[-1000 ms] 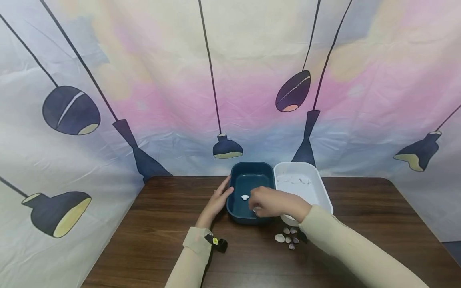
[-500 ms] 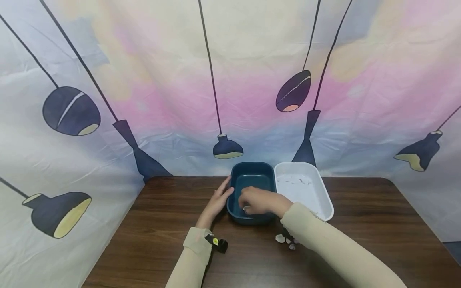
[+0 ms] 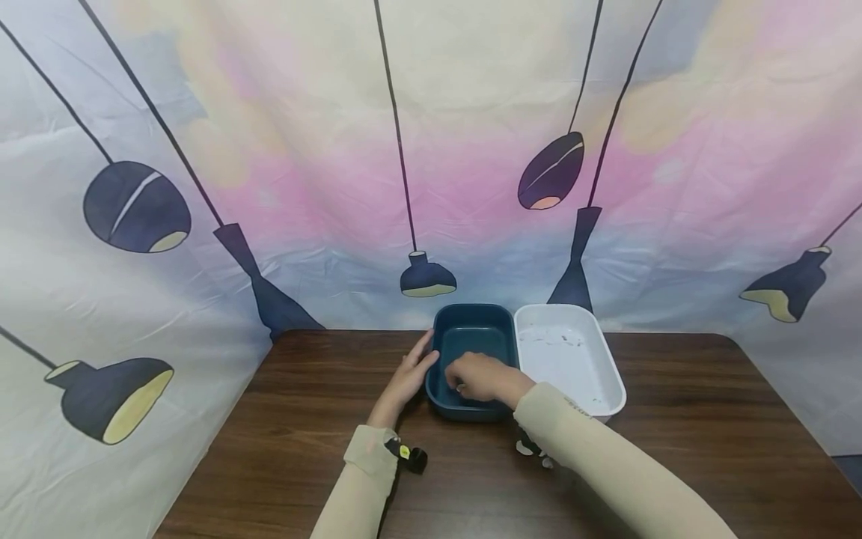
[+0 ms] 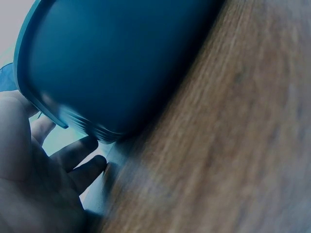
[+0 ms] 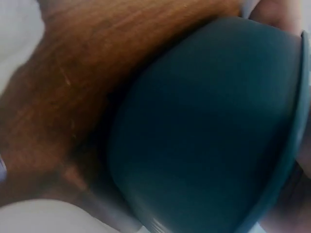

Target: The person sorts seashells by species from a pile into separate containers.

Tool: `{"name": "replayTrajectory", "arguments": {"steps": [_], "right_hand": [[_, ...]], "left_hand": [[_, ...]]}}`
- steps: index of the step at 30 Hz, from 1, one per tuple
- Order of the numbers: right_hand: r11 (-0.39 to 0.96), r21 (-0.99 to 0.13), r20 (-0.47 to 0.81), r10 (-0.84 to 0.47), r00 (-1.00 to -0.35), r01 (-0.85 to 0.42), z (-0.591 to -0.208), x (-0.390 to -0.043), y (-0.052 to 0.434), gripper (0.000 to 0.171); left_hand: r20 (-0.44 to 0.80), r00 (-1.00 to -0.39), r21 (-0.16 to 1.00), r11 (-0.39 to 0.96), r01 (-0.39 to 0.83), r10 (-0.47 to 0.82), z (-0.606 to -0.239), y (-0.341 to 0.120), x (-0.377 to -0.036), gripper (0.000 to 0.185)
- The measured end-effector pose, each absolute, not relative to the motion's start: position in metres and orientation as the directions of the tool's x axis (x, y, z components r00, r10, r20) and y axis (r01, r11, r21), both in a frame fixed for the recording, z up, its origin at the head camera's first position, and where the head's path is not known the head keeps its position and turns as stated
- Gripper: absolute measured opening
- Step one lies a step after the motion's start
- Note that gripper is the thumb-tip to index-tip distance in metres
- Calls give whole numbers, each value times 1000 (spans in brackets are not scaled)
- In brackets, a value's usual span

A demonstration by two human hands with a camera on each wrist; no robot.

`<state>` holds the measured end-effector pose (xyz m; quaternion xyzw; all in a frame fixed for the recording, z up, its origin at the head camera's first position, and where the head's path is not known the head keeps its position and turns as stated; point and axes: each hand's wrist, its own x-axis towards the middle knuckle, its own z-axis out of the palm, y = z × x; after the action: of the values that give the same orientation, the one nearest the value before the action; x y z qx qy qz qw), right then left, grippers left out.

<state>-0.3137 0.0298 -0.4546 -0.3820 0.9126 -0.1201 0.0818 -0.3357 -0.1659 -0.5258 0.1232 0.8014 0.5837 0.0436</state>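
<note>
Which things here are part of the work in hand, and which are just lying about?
In use:
right hand inside the dark blue tub
left hand against that tub's side
seashells on the table

Lying about:
white tub
lamp-print backdrop

Two tubs side by side at frame centre, on the table (image 3: 303, 419) before the backdrop (image 3: 269, 150).

Left tub (image 3: 471, 329) touching right tub (image 3: 572, 359); left hand (image 3: 407, 378) against its left wall, right hand (image 3: 481, 376) inside it; shells (image 3: 524, 448) below, partly hidden under the right sleeve (image 3: 606, 464).

no text, label or number can be read anywhere.
</note>
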Motion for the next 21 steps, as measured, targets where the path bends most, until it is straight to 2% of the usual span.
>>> {"name": "replayTrajectory", "arguments": {"steps": [5, 13, 21], "right_hand": [[676, -321, -50, -711, -701, -663, -463, -314, 28, 14], [703, -324, -54, -683, -729, -634, -472, -316, 26, 16], [709, -291, -10, -674, -739, -643, -468, -316, 31, 15]], "left_hand": [[71, -968, 947, 289, 142, 242, -527, -166, -335, 54], [66, -964, 946, 290, 143, 259, -524, -167, -336, 56], [46, -952, 935, 322, 148, 304, -494, -165, -319, 56]]}}
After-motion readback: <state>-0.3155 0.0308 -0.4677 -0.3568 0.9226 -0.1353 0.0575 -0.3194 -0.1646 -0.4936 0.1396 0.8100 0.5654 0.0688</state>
